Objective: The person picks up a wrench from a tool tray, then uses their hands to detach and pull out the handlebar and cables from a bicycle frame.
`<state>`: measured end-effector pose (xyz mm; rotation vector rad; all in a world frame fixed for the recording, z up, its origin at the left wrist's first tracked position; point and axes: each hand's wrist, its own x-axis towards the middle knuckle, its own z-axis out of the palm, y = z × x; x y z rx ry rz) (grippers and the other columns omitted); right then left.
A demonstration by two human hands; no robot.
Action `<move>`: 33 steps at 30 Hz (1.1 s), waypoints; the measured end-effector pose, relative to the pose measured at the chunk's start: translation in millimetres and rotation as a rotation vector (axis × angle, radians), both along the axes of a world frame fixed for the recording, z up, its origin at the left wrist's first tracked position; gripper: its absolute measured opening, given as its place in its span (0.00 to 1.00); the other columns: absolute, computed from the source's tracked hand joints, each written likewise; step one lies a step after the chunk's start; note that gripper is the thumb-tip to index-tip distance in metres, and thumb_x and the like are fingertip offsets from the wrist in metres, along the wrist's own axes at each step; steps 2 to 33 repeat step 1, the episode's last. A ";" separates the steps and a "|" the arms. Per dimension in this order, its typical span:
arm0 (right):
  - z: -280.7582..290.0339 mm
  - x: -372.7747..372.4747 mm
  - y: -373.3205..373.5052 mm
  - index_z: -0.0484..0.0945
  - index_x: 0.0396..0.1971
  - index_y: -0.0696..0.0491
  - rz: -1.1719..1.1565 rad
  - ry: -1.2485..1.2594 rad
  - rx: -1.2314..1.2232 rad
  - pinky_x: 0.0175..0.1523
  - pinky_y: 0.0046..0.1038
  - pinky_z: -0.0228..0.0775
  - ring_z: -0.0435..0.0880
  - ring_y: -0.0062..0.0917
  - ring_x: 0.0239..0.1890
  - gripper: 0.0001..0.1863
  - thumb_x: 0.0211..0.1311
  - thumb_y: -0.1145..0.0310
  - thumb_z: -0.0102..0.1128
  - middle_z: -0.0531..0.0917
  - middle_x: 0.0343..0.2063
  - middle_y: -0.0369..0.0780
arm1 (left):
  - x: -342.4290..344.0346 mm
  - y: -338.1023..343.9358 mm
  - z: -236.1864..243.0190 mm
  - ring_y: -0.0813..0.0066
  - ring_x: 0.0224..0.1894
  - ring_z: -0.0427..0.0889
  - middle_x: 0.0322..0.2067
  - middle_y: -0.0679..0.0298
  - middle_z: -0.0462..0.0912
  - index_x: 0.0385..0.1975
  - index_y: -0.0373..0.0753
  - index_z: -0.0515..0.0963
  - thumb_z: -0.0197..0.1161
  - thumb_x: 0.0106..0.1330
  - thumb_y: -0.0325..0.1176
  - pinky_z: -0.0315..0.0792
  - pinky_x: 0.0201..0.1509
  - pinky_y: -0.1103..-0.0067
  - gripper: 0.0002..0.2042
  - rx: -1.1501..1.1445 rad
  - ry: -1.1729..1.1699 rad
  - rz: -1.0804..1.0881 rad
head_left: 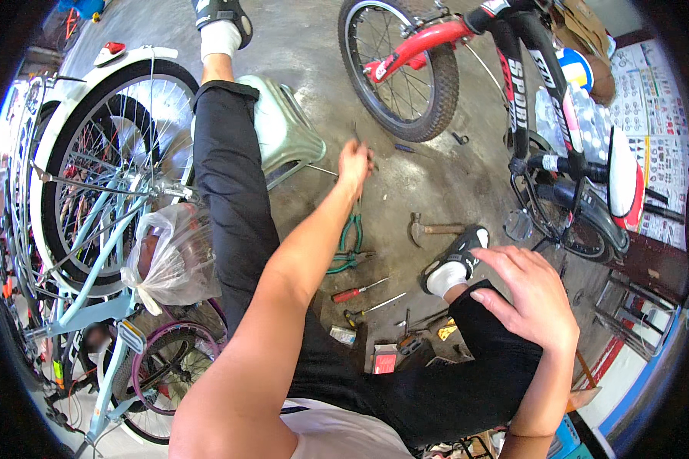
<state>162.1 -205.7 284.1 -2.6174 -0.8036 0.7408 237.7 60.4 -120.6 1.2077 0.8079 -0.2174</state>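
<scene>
My left hand reaches down to the concrete floor with its fingers closed. A thin dark tip shows just beyond the fingers, but I cannot make out its kind. Close by lie a small dark-blue slim tool and a small black ring-shaped part. Below the wrist are green-handled pliers, with another green-handled tool beside them. My right hand hovers by my bent right knee, fingers stretched and apart, holding nothing. A wooden-handled hammer lies on the floor to its left.
A red-and-black bicycle stands ahead on the right. On the left are a light-blue bicycle and a tied plastic bag. A pale green stool is beside my left leg. Screwdrivers and a red-labelled box lie near me.
</scene>
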 end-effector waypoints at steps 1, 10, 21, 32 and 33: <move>-1.7 -1.1 0.4 0.79 0.60 0.49 0.006 0.010 -0.014 0.56 0.42 0.75 0.84 0.41 0.51 0.27 0.63 0.55 0.71 0.85 0.51 0.44 | 22.8 15.5 8.0 0.73 0.25 0.79 0.33 0.64 0.83 0.65 0.40 0.69 0.68 0.72 0.38 0.74 0.24 0.75 0.25 -0.096 -0.035 0.017; -1.7 -1.1 0.4 0.79 0.60 0.49 0.006 0.010 -0.014 0.56 0.42 0.75 0.84 0.41 0.51 0.27 0.63 0.55 0.71 0.85 0.51 0.44 | 22.8 15.5 8.0 0.73 0.25 0.79 0.33 0.64 0.83 0.65 0.40 0.69 0.68 0.72 0.38 0.74 0.24 0.75 0.25 -0.096 -0.035 0.017; -1.7 -1.1 0.4 0.79 0.60 0.49 0.006 0.010 -0.014 0.56 0.42 0.75 0.84 0.41 0.51 0.27 0.63 0.55 0.71 0.85 0.51 0.44 | 22.8 15.5 8.0 0.73 0.25 0.79 0.33 0.64 0.83 0.65 0.40 0.69 0.68 0.72 0.38 0.74 0.24 0.75 0.25 -0.096 -0.035 0.017; -1.7 -1.1 0.4 0.79 0.60 0.49 0.006 0.010 -0.014 0.56 0.42 0.75 0.84 0.41 0.51 0.27 0.63 0.55 0.71 0.85 0.51 0.44 | 22.8 15.5 8.0 0.73 0.25 0.79 0.33 0.64 0.83 0.65 0.40 0.69 0.68 0.72 0.38 0.74 0.24 0.75 0.25 -0.096 -0.035 0.017; -1.7 -1.1 0.4 0.79 0.60 0.49 0.006 0.010 -0.014 0.56 0.42 0.75 0.84 0.41 0.51 0.27 0.63 0.55 0.71 0.85 0.51 0.44 | 22.8 15.5 8.0 0.73 0.25 0.79 0.33 0.64 0.83 0.65 0.40 0.69 0.68 0.72 0.38 0.74 0.24 0.75 0.25 -0.096 -0.035 0.017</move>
